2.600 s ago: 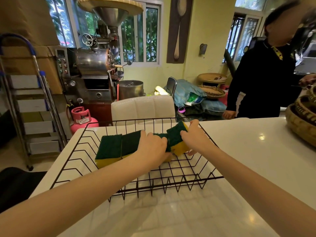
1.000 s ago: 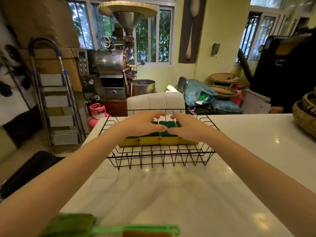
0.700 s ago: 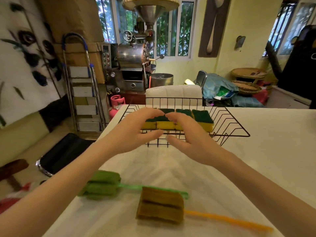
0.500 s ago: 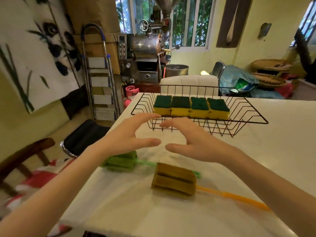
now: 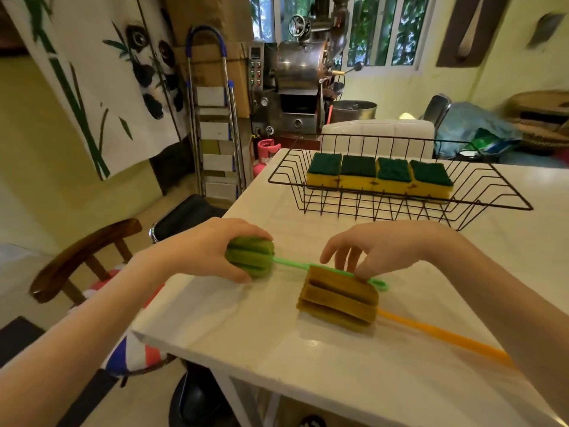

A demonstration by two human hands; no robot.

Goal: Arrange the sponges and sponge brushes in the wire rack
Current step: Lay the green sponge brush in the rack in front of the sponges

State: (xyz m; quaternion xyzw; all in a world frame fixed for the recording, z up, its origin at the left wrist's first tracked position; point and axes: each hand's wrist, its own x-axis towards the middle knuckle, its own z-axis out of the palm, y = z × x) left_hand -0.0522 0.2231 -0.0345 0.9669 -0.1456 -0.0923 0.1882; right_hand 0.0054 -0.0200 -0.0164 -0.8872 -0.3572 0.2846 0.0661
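Four sponges [image 5: 379, 177] in rack [image 5: 480, 208], orange brush [image 5: 338, 298] over green brush [image 5: 251, 255] handle

Hands [image 5: 203, 252] now on green sponge brush [image 5: 251, 255].

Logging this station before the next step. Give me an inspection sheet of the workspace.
Surface: white table, glossy, bare near the front edge.
Job's things: four sponges in a row in the wire rack; green sponge brush and brown sponge brush on the table.
Clutter: nothing seen.
Grippers: left hand grips the green brush head; right hand pinches its handle end.
Cables: nothing seen.
Surroundings: stepladder, metal machine, wooden chair.
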